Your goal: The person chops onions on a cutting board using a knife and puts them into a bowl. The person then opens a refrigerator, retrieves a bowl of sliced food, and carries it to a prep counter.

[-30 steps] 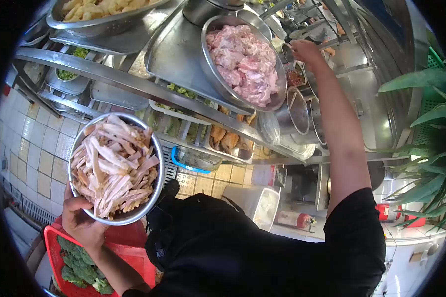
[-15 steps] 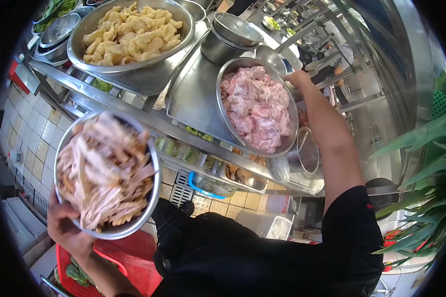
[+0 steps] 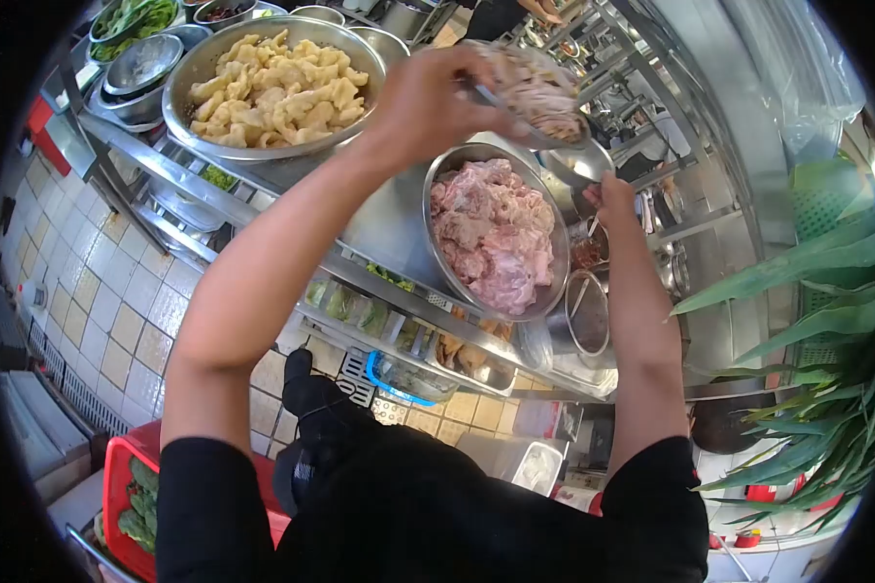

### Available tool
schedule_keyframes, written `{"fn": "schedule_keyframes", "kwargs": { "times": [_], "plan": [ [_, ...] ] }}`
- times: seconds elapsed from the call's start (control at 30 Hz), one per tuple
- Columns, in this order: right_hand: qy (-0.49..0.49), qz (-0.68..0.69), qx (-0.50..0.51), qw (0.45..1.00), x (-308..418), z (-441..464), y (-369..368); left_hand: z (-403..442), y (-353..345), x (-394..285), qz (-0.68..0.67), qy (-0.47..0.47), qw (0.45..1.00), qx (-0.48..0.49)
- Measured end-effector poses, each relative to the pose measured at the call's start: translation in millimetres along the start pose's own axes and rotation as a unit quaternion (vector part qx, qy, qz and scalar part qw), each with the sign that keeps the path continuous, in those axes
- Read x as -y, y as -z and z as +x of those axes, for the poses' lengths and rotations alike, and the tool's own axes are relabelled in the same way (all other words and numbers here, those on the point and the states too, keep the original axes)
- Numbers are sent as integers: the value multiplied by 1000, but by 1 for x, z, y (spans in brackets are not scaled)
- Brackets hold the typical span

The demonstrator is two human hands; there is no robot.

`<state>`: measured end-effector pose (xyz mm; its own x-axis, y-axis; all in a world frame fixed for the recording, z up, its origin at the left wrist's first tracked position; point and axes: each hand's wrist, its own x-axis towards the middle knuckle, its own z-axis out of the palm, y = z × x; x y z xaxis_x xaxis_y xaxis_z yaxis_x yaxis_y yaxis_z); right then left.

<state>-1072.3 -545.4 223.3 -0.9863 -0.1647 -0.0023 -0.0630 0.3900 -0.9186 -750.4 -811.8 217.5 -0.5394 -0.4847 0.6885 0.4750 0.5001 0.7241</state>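
Note:
My left hand [image 3: 437, 102] grips the rim of a metal bowl [image 3: 530, 128] filled with pale, brown-edged strips that look like sliced meat [image 3: 535, 87]. This bowl is tilted, raised above the far side of the counter. Under and in front of it stands a larger steel bowl [image 3: 425, 209] heaped with raw pink meat [image 3: 496, 233]. To the right, my right hand [image 3: 612, 199] has its fingers closed at the edge of a small shiny metal bowl [image 3: 588, 160]. The raised bowl partly hides that small one.
A wide basin [image 3: 180, 121] of pale yellow battered-looking pieces stands at the left. Stacked bowls [image 3: 136, 73] lie beyond it. Long green leaves [image 3: 797, 262] jut in from the right. A red crate [image 3: 117, 486] with broccoli sits low at left. Another person's hand [image 3: 542, 10] shows at the top.
My left hand has carried the bowl of strips from low left up and across, past the raw meat bowl. My right hand has shifted slightly down and right.

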Motion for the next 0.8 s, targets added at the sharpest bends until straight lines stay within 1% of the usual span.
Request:
{"fn": "schedule_keyframes", "kwargs": {
  "times": [0.03,0.07,0.13,0.17,0.2,0.23,0.27,0.3,0.37,0.4,0.43,0.47,0.5,0.57,0.6,0.63,0.7,0.73,0.8],
  "plan": [
    [-4,53,-25,998,6,-8,8,9,-17,1,31,12,999,-4],
    [8,78,-48,996,11,-15,17,17,-31,0,64,24,998,-7],
    [22,131,-85,987,13,-25,36,34,-60,6,139,42,988,42],
    [25,157,-103,982,11,-31,47,41,-79,20,151,29,987,45],
    [31,163,-102,981,11,-47,56,47,-97,35,161,13,986,48],
    [59,161,-77,982,12,-69,66,50,-111,44,166,32,983,73],
    [84,159,-56,982,12,-92,75,57,-135,69,181,42,978,99],
    [52,178,-89,979,15,-106,75,57,-145,72,188,34,975,112],
    [50,231,-122,964,2,-133,84,61,-164,79,229,52,958,162],
    [72,229,-121,963,-3,-148,87,62,-171,82,228,43,959,164],
    [92,225,-120,963,-1,-172,87,62,-177,85,238,56,955,168],
    [63,212,-136,966,9,-200,86,61,-182,88,247,70,951,172],
    [61,213,-142,965,2,-210,94,58,-187,93,245,68,951,178],
    [65,204,-87,973,-6,-226,106,56,-197,113,259,100,940,197],
    [70,196,-105,973,-7,-236,107,55,-206,133,271,106,938,190],
    [65,197,-109,972,-10,-240,111,54,-205,135,271,105,937,196],
    [74,205,-81,973,-21,-247,119,48,-200,140,293,87,930,203],
    [56,194,-94,975,-22,-248,119,49,-196,133,336,74,913,218],
    [55,194,-94,975,-21,-247,112,47,-181,115,335,97,913,211]
  ]
}}
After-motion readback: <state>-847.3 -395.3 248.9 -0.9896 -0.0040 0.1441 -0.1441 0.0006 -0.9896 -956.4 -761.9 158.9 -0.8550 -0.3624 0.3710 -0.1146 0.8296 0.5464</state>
